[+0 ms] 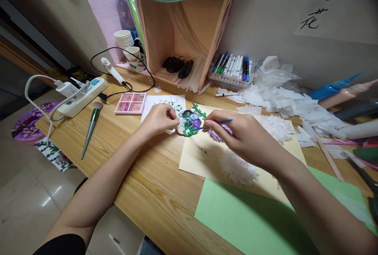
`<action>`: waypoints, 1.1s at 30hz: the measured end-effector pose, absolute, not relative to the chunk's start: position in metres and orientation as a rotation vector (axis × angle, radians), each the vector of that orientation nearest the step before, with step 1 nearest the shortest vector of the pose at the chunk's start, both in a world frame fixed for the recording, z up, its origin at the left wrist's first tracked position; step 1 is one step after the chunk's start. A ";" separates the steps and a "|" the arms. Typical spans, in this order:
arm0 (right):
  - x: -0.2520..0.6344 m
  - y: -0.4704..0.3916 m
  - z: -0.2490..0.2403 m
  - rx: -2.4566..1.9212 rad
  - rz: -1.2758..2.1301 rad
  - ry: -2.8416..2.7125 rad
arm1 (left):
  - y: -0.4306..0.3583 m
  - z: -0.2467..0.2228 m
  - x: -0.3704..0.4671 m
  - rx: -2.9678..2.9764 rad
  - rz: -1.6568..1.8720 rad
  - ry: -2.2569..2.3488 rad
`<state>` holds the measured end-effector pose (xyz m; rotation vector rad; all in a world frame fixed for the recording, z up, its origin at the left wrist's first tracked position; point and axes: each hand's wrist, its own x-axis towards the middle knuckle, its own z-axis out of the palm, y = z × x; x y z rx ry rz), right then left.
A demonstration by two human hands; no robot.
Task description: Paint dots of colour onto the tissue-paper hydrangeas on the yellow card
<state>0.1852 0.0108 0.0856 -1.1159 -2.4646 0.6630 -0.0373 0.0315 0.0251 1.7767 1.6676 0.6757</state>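
Note:
My left hand (161, 119) pinches the left rim of a flower-shaped paint palette (180, 130), whose wells hold green, purple and white paint. Between the fingers of my right hand (236, 129) is a thin blue paintbrush (225, 121). Its tip reaches into the green paint at the palette's near side. Beneath my right hand lies a cream sheet (193, 156) bearing a purple paper flower (216, 135), partly hidden by the hand. Two white paper flowers, one nearer me (238, 168) and one farther right (276, 128), are on the sheet too. Painted green leaves (198, 110) show behind the palette.
A green sheet (236, 211) lies under the cream one. White paper scraps (274, 101) and a marker box (232, 68) are at the back right. On the left are a power strip (84, 97), a makeup brush (92, 129) and a pink palette case (130, 103). Behind stands an open box (156, 30).

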 end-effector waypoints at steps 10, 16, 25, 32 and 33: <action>0.185 0.012 0.085 -1.158 0.662 -2.457 | 0.032 0.023 -0.038 1.769 0.674 1.661; 0.185 0.011 0.086 -1.146 0.653 -2.482 | 0.032 0.021 -0.039 1.712 0.677 1.634; 0.187 0.013 0.087 -1.151 0.607 -2.493 | 0.032 0.019 -0.040 1.710 0.684 1.639; 0.188 0.014 0.087 -1.132 0.610 -2.479 | 0.033 0.018 -0.040 1.707 0.689 1.639; 0.188 0.014 0.086 -1.125 0.629 -2.474 | 0.033 0.018 -0.040 1.708 0.690 1.640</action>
